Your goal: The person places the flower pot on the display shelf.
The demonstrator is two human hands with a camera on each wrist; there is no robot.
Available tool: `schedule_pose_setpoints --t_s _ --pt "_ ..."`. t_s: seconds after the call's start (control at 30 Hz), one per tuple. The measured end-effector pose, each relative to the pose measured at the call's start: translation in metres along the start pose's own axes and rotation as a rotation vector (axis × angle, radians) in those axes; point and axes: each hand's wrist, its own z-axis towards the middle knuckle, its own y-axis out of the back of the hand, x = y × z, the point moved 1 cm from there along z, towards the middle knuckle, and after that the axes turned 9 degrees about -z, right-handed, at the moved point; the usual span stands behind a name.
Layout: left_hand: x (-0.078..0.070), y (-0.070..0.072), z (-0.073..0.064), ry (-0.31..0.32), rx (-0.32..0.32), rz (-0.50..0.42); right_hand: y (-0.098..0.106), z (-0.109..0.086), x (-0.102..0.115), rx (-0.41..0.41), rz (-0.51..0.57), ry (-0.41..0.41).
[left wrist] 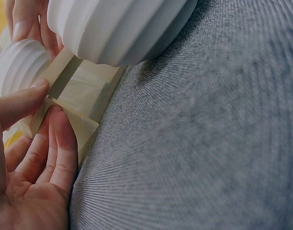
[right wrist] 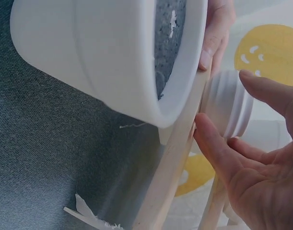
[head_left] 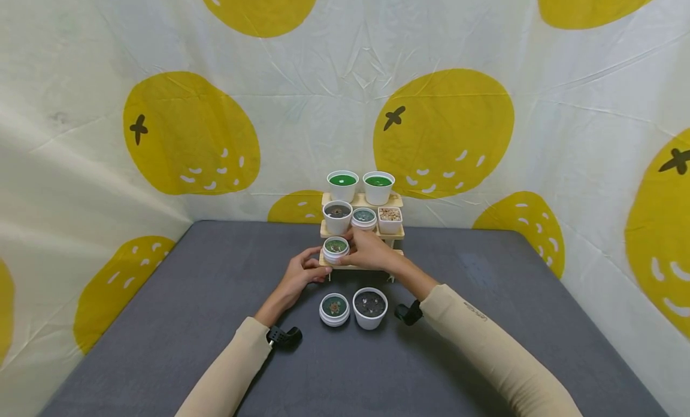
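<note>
A three-tier wooden stand (head_left: 399, 200) stands at the back of the table. My left hand (head_left: 297, 276) holds the left end of its lowest shelf, thumb on top and fingers curled underneath in the left wrist view. On that shelf sits a small ribbed white pot (head_left: 335, 257) with speckled green filling. My right hand (head_left: 371, 252) grips this pot from the right; in the right wrist view its thumb is at the rim and a fingertip lies by the base on the shelf edge (right wrist: 172, 165).
Two white pots with green tops, one left (head_left: 342, 193) and one right (head_left: 377, 195), fill the top tier. Below stand a dark-filled pot (head_left: 337, 225), a ribbed pot (head_left: 363, 225) and a square pot (head_left: 390, 226). In front are a low ribbed pot (head_left: 334, 322) and a taller pot (head_left: 369, 323).
</note>
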Motion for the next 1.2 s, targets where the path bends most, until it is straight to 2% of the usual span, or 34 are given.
schedule_pose_setpoints --t_s 0.4,0.77,0.93,1.2 --pt "0.001 0.000 -0.001 -0.004 -0.005 -0.017 0.004 -0.020 -0.010 0.074 0.147 0.043" --pt "0.004 0.001 0.002 0.011 -0.012 0.014 0.009 -0.052 -0.020 0.052 0.189 0.060" --pt "0.003 0.001 0.001 0.007 -0.015 0.020 0.010 -0.066 -0.026 0.019 0.258 0.074" --pt "0.001 0.000 -0.001 0.001 -0.006 0.015 0.008 -0.086 -0.032 0.031 0.364 0.118"
